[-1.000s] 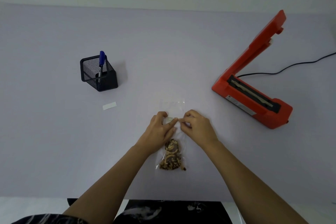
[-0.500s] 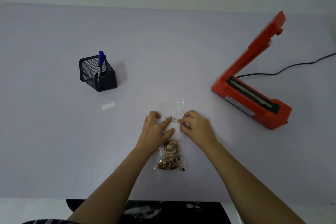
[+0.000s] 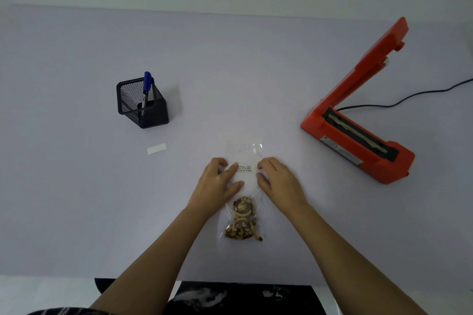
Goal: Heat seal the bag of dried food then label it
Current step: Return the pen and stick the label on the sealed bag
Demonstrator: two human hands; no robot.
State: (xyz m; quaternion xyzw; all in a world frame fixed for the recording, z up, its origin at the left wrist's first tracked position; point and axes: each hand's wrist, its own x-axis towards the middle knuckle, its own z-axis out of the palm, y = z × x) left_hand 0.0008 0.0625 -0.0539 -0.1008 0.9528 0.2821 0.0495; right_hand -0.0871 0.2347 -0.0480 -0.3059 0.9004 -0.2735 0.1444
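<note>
bag (image 3: 244, 186): clear plastic pouch, flat on the table (image 3: 76, 199) in front of us, long axis 12 to 6. We judge it light, floppy and slick, so it slides if pushed from one side only.
dried food (image 3: 242, 222): brown chunks bunched at the 6 o'clock end. Prob. brittle, so we keep pressure off that end.
label (image 3: 245, 168): small white strip w/ print too small to read, lying across the bag's empty upper half, approx. level.
left hand (image 3: 217, 184): fingers spread, not closed on anything; index tip (image 3: 233, 167) rests on the label's 9 o'clock end, thumb on the film below it.
right hand (image 3: 279, 181): fingers loosely curled, nothing gripped; tips at the label's 3 o'clock end, touching the bag edge.
where to hold: we judge the flat empty film at 12 o'clock safest, or both side edges at once. Pressing down beats pinching here.
sealer (image 3: 358, 140): orange, arm raised, at 2 o'clock, well apart from the bag.
pen holder (image 3: 143, 105): black mesh, blue pen (image 3: 146, 84) inside, at 10 o'clock.
paper strip (image 3: 156, 148): white, loose, at 9 to 10 o'clock; maybe label backing.
progress: label looks on; top seal too faint to confirm.
</note>
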